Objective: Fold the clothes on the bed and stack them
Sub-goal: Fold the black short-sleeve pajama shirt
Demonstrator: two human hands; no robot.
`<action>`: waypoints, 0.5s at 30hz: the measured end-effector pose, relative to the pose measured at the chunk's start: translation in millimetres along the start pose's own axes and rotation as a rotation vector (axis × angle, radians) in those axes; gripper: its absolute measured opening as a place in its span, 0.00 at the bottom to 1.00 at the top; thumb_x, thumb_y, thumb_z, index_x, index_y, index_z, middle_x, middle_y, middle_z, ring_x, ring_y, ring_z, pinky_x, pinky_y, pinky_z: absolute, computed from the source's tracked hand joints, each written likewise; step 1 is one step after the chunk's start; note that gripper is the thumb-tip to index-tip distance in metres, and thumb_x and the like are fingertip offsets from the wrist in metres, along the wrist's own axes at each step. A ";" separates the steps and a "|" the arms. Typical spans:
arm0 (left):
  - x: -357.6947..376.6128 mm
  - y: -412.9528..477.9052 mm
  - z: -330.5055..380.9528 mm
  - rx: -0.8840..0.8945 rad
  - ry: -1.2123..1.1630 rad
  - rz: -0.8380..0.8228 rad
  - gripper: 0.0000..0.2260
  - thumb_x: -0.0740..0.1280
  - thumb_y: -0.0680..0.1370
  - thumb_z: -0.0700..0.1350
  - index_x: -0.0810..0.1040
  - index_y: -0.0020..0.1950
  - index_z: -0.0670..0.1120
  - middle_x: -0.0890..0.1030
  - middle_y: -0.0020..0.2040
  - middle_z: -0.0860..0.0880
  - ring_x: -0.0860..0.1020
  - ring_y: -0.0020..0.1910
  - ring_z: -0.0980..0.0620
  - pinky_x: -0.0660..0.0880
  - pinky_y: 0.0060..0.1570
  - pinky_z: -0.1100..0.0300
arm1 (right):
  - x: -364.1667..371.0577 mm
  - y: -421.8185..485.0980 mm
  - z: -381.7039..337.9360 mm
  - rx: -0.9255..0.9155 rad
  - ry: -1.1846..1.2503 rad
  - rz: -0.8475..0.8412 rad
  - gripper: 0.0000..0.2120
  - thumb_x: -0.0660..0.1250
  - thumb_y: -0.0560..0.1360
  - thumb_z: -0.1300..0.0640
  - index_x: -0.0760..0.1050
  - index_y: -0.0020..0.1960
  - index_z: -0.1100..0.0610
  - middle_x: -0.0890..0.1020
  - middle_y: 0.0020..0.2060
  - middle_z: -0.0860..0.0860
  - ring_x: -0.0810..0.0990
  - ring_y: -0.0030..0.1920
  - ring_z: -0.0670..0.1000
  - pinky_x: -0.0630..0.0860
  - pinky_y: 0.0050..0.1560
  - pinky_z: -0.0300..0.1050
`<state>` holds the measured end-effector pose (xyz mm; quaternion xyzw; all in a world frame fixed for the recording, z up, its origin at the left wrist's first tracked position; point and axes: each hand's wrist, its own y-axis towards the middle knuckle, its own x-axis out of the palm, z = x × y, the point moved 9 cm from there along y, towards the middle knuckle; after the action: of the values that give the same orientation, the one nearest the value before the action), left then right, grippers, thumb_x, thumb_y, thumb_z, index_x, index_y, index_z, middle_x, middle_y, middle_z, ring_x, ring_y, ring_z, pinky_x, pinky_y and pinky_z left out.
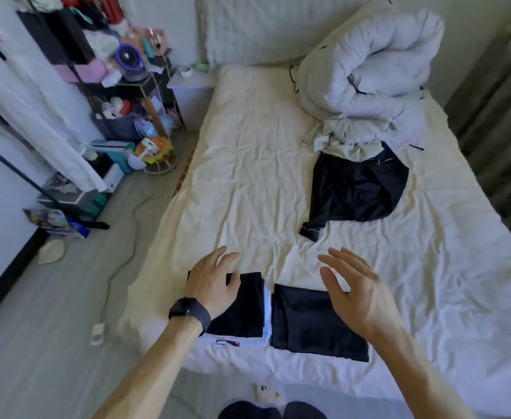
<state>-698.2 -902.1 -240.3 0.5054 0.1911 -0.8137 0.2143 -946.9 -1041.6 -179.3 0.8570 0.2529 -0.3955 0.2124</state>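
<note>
**Hand state.** The left hand (215,282), with a black wristband (190,311), lies flat, fingers straight, on the far corner of the left folded black fabric garment (242,309). It presses and grips nothing. The right hand (354,285) is spread open above the right folded black fabric garment (314,322) and holds nothing. Whether it touches the cloth cannot be told.

**Location.** Both folded pieces lie side by side at the near edge of the cream-sheeted bed (248,146), just beside each other. The left piece sits on a folded white garment with a small printed logo (233,342). A pale blue edge shows between the two black pieces.

**Handling.** The cloth appears light, thin, soft and limp, possibly smooth enough to slide. A folded piece is best lifted from two opposite edges with flat fingers beneath, so the folds do not open. The loose black garment with a piped cuff (357,189), further up the bed, is best taken at the shoulders or hem.

**Count.**
- Folded black pieces: two.
- Folded white pieces: one visible; the blue edge may be a further layer.
- Unfolded garments: two, the black one and a crumpled pale grey-green garment (339,140) touching its far edge.
- Rolled pale grey duvet (369,71): one.
</note>
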 end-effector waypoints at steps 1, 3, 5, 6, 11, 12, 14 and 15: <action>-17.3 -11.4 -17.3 -0.021 0.010 0.040 0.18 0.67 0.79 0.47 0.77 0.69 0.50 0.72 0.73 0.47 0.73 0.69 0.44 0.68 0.68 0.52 | 0.5 3.7 -22.1 -0.051 0.004 0.005 0.14 0.65 0.82 0.50 0.81 0.65 0.47 0.80 0.67 0.46 0.71 0.74 0.47 0.78 0.61 0.45; -49.5 -36.5 -52.7 -0.073 0.068 0.070 0.18 0.67 0.79 0.47 0.77 0.69 0.50 0.74 0.72 0.48 0.74 0.68 0.44 0.69 0.67 0.52 | 6.6 7.6 -65.9 -0.155 0.016 -0.007 0.15 0.65 0.82 0.51 0.81 0.67 0.49 0.80 0.67 0.48 0.73 0.73 0.50 0.76 0.65 0.48; -78.0 -59.9 -85.2 -0.119 0.138 0.070 0.18 0.65 0.80 0.46 0.75 0.70 0.51 0.74 0.71 0.49 0.75 0.66 0.44 0.71 0.64 0.52 | 16.5 9.4 -104.1 -0.224 0.003 -0.031 0.15 0.66 0.82 0.52 0.80 0.67 0.50 0.80 0.67 0.49 0.74 0.72 0.53 0.77 0.65 0.53; -92.9 -70.6 -99.7 -0.133 0.150 0.077 0.18 0.65 0.79 0.45 0.75 0.70 0.51 0.75 0.70 0.49 0.76 0.64 0.43 0.72 0.61 0.51 | 21.3 8.6 -121.0 -0.245 -0.005 -0.037 0.15 0.66 0.82 0.53 0.81 0.67 0.51 0.80 0.67 0.50 0.74 0.72 0.54 0.77 0.65 0.55; -157.1 -101.3 -158.0 -0.166 0.132 0.151 0.18 0.63 0.80 0.48 0.74 0.71 0.53 0.76 0.68 0.49 0.75 0.63 0.45 0.73 0.59 0.53 | 51.8 2.0 -198.5 -0.321 -0.015 -0.054 0.14 0.67 0.81 0.54 0.82 0.65 0.51 0.81 0.66 0.50 0.75 0.71 0.55 0.77 0.65 0.58; -166.1 -103.2 -171.5 -0.174 0.120 0.148 0.18 0.63 0.81 0.49 0.73 0.72 0.54 0.75 0.69 0.50 0.75 0.64 0.46 0.73 0.59 0.53 | 60.5 4.2 -214.0 -0.331 -0.029 -0.057 0.14 0.67 0.81 0.53 0.82 0.65 0.50 0.82 0.65 0.50 0.75 0.71 0.55 0.78 0.63 0.58; -182.6 -104.9 -200.5 -0.170 0.105 0.143 0.18 0.62 0.81 0.50 0.73 0.72 0.55 0.76 0.69 0.50 0.75 0.64 0.47 0.73 0.59 0.53 | 80.9 8.3 -246.0 -0.344 -0.054 -0.059 0.14 0.67 0.81 0.53 0.82 0.65 0.50 0.82 0.64 0.48 0.76 0.69 0.55 0.80 0.59 0.56; -192.7 -103.4 -218.3 -0.163 0.109 0.143 0.18 0.62 0.82 0.51 0.73 0.72 0.55 0.76 0.68 0.50 0.75 0.64 0.47 0.73 0.60 0.53 | 93.2 12.3 -263.2 -0.351 -0.055 -0.059 0.14 0.67 0.81 0.53 0.81 0.66 0.49 0.82 0.64 0.47 0.76 0.68 0.54 0.80 0.57 0.55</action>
<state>-516.0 -670.5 -147.1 0.5422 0.2314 -0.7494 0.3015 -737.2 -877.9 -93.4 0.7877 0.3373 -0.3749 0.3538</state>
